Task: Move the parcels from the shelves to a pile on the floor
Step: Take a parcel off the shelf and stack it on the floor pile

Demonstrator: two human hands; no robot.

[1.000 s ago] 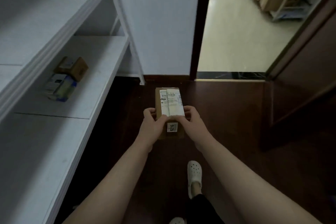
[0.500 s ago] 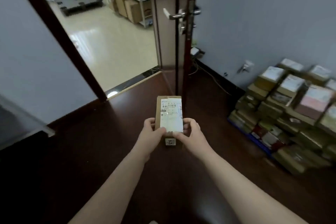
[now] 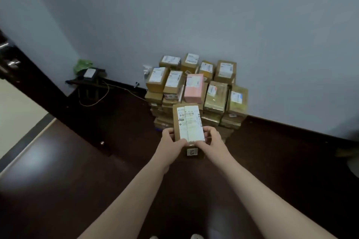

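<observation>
I hold a brown cardboard parcel (image 3: 188, 122) with a white shipping label in front of me, level and lengthwise. My left hand (image 3: 171, 143) grips its near left edge and my right hand (image 3: 212, 141) grips its near right edge, thumbs on top. Straight ahead, a pile of parcels (image 3: 196, 91) stands on the dark floor against the grey wall; one pink box (image 3: 193, 88) lies among the brown ones. The held parcel hides part of the pile's front. The shelves are out of view.
A small dark stand (image 3: 87, 81) with a device, a green bag and a trailing cable sits at the wall to the left. The open dark door (image 3: 29, 79) and the pale floor of the doorway lie at far left. Dark wooden floor (image 3: 68, 170) surrounds me.
My view has swung right from the shelves past the doorway to face the pile, which is now centred and closer. Both hands keep the same grip on the parcel.
</observation>
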